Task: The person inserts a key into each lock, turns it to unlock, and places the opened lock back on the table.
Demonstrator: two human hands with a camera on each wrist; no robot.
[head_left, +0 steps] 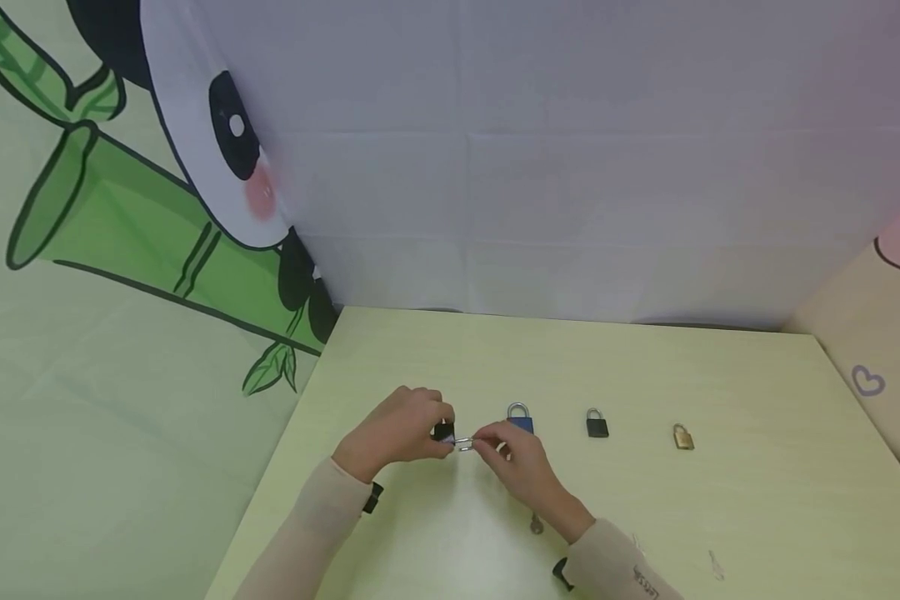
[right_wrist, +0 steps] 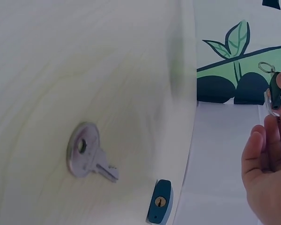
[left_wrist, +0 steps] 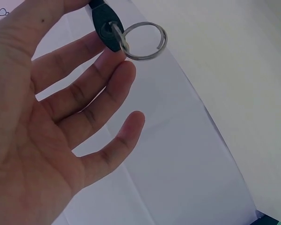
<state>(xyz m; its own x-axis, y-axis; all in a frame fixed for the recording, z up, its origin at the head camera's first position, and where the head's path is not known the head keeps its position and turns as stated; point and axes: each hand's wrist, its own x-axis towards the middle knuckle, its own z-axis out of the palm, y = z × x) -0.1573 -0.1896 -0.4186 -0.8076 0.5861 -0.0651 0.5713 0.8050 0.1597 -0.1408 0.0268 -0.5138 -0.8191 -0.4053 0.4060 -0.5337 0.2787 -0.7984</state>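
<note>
My left hand (head_left: 401, 429) pinches a black tapered fob (left_wrist: 107, 28), while its other fingers spread loosely in the left wrist view. A split ring (left_wrist: 145, 41) hangs from the fob's end. My right hand (head_left: 521, 467) pinches a silver U-shaped metal piece (head_left: 464, 444) close beside the left fingertips. In the right wrist view, the fob overlaps the metal piece; whether they are joined I cannot tell. Behind the right hand lies a blue padlock (head_left: 521, 424), partly hidden by it. A silver key (right_wrist: 86, 150) lies on the table below the right hand.
Toward the right of the table (head_left: 757, 383) lie a black padlock (head_left: 597, 426) and a brass padlock (head_left: 683, 437). A small pale item (head_left: 716, 566), too faint to identify, lies near the front. Printed cloth walls (head_left: 555, 192) stand behind and on both sides.
</note>
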